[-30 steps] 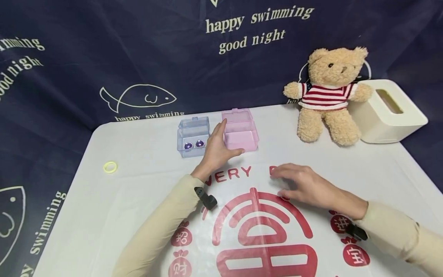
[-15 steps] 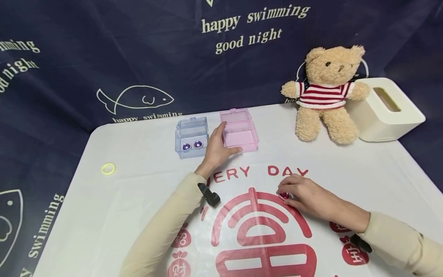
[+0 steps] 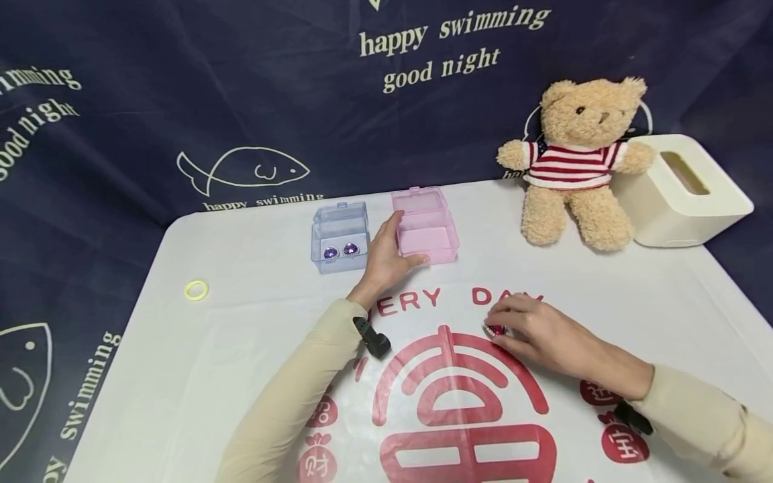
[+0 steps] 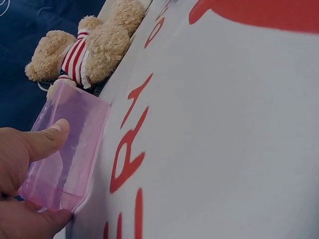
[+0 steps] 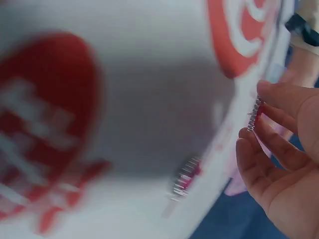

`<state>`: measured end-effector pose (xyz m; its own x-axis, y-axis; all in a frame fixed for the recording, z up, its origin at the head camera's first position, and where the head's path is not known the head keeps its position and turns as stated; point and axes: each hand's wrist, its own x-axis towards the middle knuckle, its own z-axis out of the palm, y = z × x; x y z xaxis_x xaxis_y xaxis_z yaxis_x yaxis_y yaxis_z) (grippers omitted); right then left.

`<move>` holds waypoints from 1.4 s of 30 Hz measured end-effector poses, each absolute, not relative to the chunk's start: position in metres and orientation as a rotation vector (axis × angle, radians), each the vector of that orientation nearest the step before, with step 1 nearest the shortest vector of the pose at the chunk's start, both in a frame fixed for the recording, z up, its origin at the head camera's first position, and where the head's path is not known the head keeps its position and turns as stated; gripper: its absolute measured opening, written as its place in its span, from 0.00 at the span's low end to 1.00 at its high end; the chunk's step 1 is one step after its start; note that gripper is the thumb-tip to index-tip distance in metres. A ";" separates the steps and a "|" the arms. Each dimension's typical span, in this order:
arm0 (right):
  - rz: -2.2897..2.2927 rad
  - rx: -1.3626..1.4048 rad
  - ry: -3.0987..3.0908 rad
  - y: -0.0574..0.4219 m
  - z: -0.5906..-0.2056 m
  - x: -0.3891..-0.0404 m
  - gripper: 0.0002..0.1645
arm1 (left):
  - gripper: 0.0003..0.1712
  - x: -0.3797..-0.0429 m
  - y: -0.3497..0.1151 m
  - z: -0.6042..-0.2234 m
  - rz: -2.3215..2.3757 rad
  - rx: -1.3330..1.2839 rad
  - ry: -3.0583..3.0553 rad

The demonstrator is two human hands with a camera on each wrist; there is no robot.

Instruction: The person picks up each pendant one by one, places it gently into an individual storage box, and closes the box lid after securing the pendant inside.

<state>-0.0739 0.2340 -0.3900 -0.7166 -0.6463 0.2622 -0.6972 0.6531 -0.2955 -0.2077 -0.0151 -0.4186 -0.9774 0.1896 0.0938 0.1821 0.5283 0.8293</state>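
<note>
My left hand holds the near left corner of a clear pink plastic box, thumb along its front wall and fingers at its left side. The box's lid stands open. In the left wrist view the thumb lies across the pink box. My right hand pinches a red heart-shaped gem with a silver beaded edge between thumb and fingertips. The right wrist view shows this gem edge-on, and a second red gem on the table, which my hand hides in the head view.
Left of the pink box stands an open blue box with two purple gems inside. A yellow ring lies on the left. At the back right a teddy bear leans by a white tissue box.
My right hand has come down to the table and pinched the red gem, then lifted it slightly. The left hand has stayed at the pink box.
</note>
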 end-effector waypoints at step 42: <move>0.837 0.969 -2.756 0.149 -0.370 -0.229 0.13 | 0.57 -0.210 -0.014 -0.423 1.422 0.424 2.780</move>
